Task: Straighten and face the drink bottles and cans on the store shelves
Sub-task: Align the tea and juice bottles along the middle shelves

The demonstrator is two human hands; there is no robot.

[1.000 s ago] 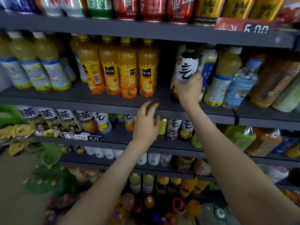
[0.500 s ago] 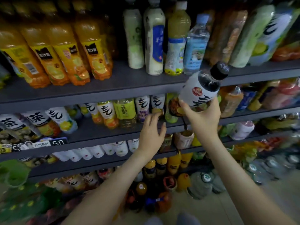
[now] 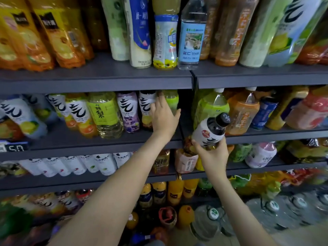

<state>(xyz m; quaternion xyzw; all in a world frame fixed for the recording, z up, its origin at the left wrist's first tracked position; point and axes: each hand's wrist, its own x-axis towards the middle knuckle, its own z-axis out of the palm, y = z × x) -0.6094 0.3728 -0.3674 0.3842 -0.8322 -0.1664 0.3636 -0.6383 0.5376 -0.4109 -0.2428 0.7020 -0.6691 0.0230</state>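
— Where's my right hand?
— Your right hand (image 3: 211, 155) grips the dark bottle (image 3: 210, 132) round its base, tilted, cap up and right, just in front of the second shelf (image 3: 106, 140).
— And my left?
— Your left hand (image 3: 164, 118) lies, fingers fairly straight, against the green bottle (image 3: 171, 101) at that row's right end

White-labelled, black-capped dark bottle (image 3: 210, 132)

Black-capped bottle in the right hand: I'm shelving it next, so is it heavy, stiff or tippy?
Probably heavy for its size: the black-capped bottle looks full of dark liquid. Likely stiff: the right hand holds its base without visible denting. Tall and narrow, so a nudge may tip it.
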